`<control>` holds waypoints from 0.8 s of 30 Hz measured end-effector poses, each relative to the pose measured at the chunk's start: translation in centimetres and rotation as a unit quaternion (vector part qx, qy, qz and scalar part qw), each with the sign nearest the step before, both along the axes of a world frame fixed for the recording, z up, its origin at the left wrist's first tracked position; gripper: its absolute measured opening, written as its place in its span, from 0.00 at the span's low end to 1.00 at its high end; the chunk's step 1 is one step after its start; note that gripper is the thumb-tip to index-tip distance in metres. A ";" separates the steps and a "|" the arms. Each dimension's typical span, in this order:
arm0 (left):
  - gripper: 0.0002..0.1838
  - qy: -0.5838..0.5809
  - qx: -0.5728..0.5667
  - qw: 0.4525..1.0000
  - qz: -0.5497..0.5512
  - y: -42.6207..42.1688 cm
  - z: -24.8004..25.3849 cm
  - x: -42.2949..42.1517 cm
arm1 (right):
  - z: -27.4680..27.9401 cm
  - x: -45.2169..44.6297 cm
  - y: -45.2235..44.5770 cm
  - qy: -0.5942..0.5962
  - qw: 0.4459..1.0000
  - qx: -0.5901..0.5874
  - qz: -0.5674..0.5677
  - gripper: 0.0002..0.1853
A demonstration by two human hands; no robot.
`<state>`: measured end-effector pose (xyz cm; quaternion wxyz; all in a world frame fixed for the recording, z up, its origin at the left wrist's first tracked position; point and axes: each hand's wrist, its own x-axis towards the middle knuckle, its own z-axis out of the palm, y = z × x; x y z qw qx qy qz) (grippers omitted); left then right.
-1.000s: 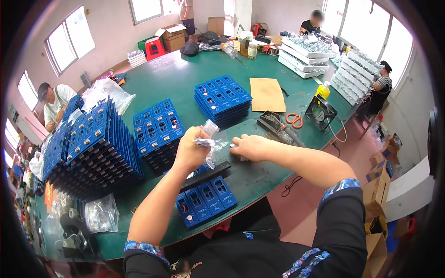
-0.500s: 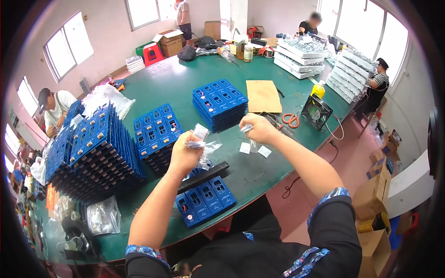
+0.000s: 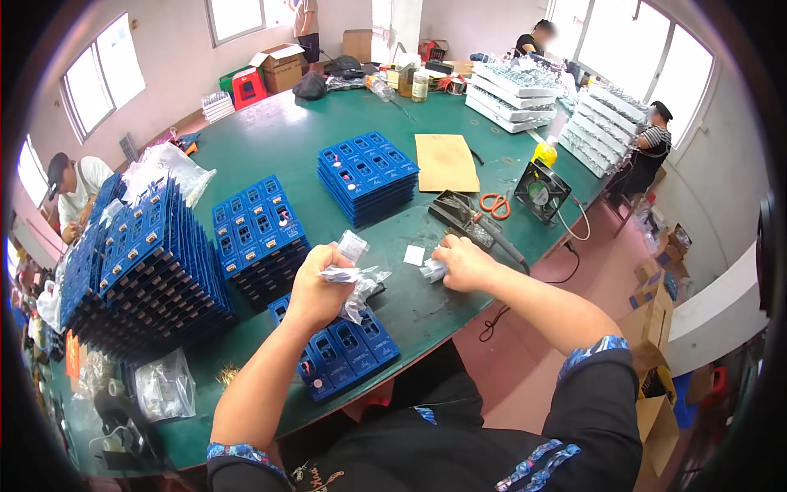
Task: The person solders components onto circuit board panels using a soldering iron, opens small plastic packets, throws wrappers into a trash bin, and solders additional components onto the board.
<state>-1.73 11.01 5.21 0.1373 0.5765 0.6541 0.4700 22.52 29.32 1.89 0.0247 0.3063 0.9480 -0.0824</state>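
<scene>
My left hand point(image 3: 318, 289) is closed around a bunch of small clear plastic packets point(image 3: 354, 305), some with white labels, above the near blue circuit-board panel point(image 3: 348, 354). Low over the green table, my right hand point(image 3: 466, 264) has its fingers pinched on more small clear packets point(image 3: 432, 271). A flat white square packet point(image 3: 415, 255) lies just left of those fingers. Behind my left wrist, part of the near panel is hidden, and only a bit of a dark bar shows there.
Stacks of blue panels point(image 3: 366, 168) stand ahead and to the left. Beyond my right hand are a soldering iron in a dark tray point(image 3: 459, 215), orange scissors point(image 3: 494, 205), a small black fan point(image 3: 541, 190) and brown cardboard point(image 3: 447, 162). Other people sit around the table point(image 3: 270, 135).
My right hand has come down to the table with its packets, where two white packets lay; one remains visible. My left hand still grips its bunch. The whole view has shifted slightly.
</scene>
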 end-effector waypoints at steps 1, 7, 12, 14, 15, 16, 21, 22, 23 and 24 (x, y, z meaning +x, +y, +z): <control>0.10 -0.005 -0.002 1.000 0.000 -0.1 -0.2 0.0 | -0.2 0.0 0.6 0.002 1.000 0.002 0.017 0.22; 0.11 -0.028 -0.022 0.999 0.005 -0.2 -0.9 -0.1 | 0.9 -1.9 0.4 -0.056 0.998 -0.011 0.007 0.15; 0.11 -0.043 -0.033 0.998 0.019 -1.0 -0.7 -0.6 | 0.9 -2.6 1.4 -0.020 1.000 -0.010 0.015 0.13; 0.11 -0.047 -0.043 0.998 0.028 -1.3 -0.5 -0.8 | 0.3 -3.5 2.8 0.062 0.998 0.003 0.021 0.12; 0.11 -0.052 -0.040 0.997 0.029 -1.3 -0.8 -0.9 | 0.1 -4.1 3.1 0.080 0.996 0.000 0.034 0.12; 0.12 -0.058 -0.038 0.997 0.028 -1.2 -1.3 -1.0 | -0.1 -4.8 3.3 0.099 0.994 -0.002 0.045 0.12; 0.13 -0.023 -0.019 0.999 0.021 -2.1 -0.8 -1.0 | 0.6 -7.0 0.2 -0.019 1.000 -0.003 0.018 0.15; 0.13 -0.031 -0.027 0.999 0.025 -2.4 -0.8 -1.0 | 1.3 -7.0 -0.7 -0.022 1.000 -0.012 0.005 0.15; 0.13 -0.040 -0.038 0.998 0.030 -2.6 -0.8 -1.0 | 1.4 -7.2 -0.7 -0.030 0.999 -0.015 0.004 0.15; 0.13 -0.058 -0.039 0.997 0.021 -2.7 -1.2 -1.2 | 1.4 -7.3 -0.7 -0.037 0.999 -0.020 0.002 0.15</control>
